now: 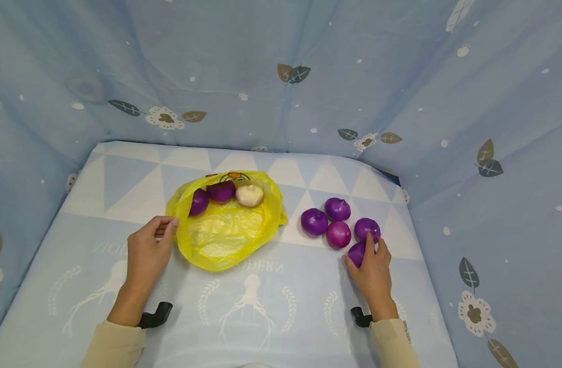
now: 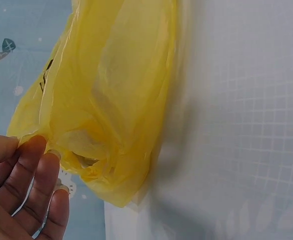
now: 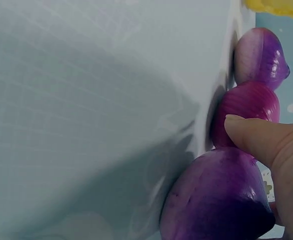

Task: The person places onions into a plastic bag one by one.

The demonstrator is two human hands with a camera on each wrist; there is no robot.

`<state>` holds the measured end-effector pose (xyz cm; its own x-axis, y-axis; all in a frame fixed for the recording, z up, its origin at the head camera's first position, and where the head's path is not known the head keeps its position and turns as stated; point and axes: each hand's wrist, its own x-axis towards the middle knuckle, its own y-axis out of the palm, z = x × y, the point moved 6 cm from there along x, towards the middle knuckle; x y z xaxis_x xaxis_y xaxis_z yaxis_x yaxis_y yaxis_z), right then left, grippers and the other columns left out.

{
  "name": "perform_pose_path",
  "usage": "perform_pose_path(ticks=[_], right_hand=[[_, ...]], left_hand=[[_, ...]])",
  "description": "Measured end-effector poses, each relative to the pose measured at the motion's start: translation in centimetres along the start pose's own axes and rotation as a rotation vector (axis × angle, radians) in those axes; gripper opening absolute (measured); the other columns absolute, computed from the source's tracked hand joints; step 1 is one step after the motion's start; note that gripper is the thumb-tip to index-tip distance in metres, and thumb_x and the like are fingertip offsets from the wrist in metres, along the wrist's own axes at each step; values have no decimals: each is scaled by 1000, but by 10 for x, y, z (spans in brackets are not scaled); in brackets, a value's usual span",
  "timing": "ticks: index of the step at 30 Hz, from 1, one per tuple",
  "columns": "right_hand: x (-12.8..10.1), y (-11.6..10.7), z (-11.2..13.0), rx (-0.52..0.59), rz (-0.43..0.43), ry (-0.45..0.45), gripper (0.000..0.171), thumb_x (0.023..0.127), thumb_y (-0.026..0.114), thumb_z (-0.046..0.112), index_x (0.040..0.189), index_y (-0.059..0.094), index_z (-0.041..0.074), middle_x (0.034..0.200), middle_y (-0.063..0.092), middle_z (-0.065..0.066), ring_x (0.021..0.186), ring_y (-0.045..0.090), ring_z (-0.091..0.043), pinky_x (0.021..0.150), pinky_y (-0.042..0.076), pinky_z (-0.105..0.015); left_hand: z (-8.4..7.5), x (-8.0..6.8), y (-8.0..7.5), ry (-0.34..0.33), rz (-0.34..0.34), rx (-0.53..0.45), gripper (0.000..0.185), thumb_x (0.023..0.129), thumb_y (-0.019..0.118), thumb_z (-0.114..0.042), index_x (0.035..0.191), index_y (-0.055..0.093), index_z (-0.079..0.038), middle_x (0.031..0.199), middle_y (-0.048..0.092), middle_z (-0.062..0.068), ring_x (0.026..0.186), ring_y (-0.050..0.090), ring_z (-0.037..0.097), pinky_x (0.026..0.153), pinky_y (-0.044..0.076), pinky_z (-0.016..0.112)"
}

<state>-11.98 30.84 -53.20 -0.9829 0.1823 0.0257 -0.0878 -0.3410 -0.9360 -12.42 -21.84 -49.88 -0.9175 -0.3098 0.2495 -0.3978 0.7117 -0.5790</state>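
A yellow plastic bag lies with its mouth wide towards me. Inside it are two purple onions and a white garlic bulb. My left hand pinches the bag's left rim between thumb and fingers, close up in the left wrist view. On the right, my right hand has its thumb and fingers around the nearest purple onion, which they partly cover. Just beyond, another purple onion sits against the fingertips. In the right wrist view the thumb overlaps a magenta onion.
Left of the right hand, two purple onions and the magenta one stand close together. A patterned cloth covers the table. Blue flowered curtains rise behind it and at both sides. Black wrist mounts stick out inward from the sleeves.
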Motion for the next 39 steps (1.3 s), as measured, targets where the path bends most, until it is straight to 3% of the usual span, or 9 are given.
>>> perform_pose_path(ticks=[14, 22, 30, 39], right_hand=[[-10, 7, -2, 21, 2, 43, 94, 90, 80, 37, 161, 30, -1, 161, 24, -31, 144, 29, -52, 99, 45, -71], [-21, 9, 5, -6, 65, 1, 94, 92, 78, 31, 162, 25, -2, 162, 23, -31, 148, 25, -50, 107, 41, -68], [-28, 6, 7, -19, 8, -63, 83, 92, 75, 13, 160, 30, -5, 157, 30, -33, 142, 32, -53, 105, 43, -68], [-29, 3, 2, -10, 27, -36, 81, 94, 77, 20, 160, 34, -2, 155, 35, -30, 137, 40, -52, 97, 47, -70]], left_hand=[[-1, 2, 1, 45, -17, -28, 21, 102, 71, -18, 110, 76, 1, 95, 76, 16, 82, 69, 30, 71, 40, 6], [-1, 3, 1, 59, -23, -23, 21, 102, 71, -17, 109, 75, 3, 95, 75, 16, 80, 69, 30, 72, 39, 5], [-2, 5, 1, 61, -25, -29, 21, 102, 72, -17, 108, 75, 3, 95, 76, 18, 80, 70, 31, 71, 39, 4], [-2, 4, 0, 58, -25, -29, 21, 101, 72, -16, 108, 75, 3, 95, 76, 18, 81, 70, 31, 71, 39, 4]])
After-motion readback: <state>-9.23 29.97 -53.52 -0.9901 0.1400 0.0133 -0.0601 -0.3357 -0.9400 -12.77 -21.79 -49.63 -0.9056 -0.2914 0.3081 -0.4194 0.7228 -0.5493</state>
